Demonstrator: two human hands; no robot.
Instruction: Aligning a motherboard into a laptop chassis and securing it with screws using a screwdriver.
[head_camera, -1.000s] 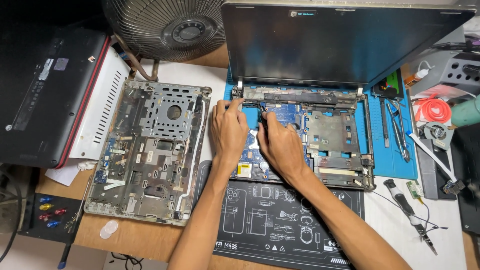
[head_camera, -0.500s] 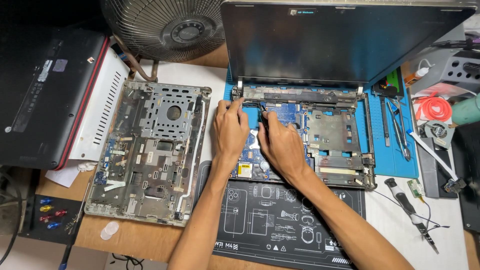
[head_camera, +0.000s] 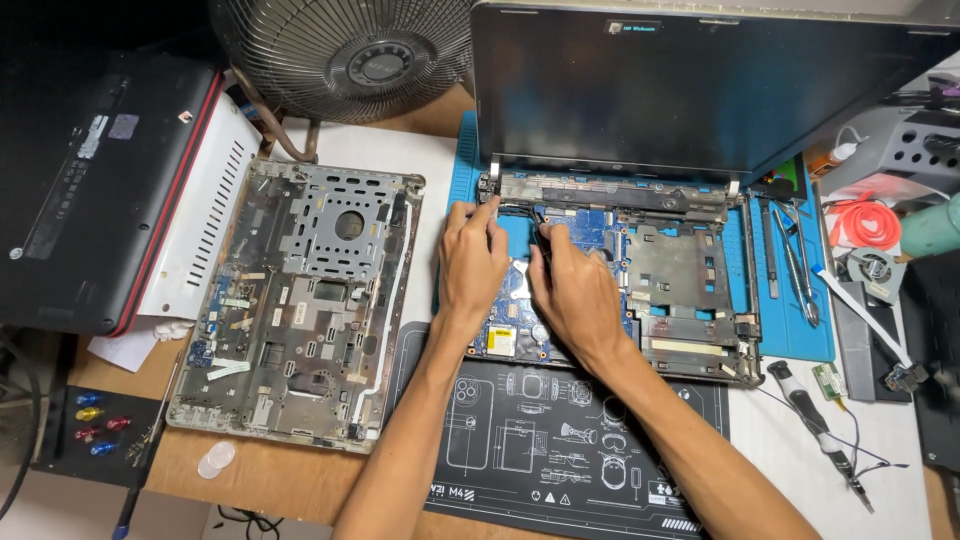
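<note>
Head view: left hand and right hand stay on the opened laptop base, unmoved; whether their fingers grip anything cannot be told.

Left hand – right hand (palms down)

Two bare forearms, left hand, right hand, no sleeves, unadorned fingers

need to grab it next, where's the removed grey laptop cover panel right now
In the head view the grey cover panel lies flat on the table left of the left hand, between the closed black laptop and the opened laptop base.
</note>
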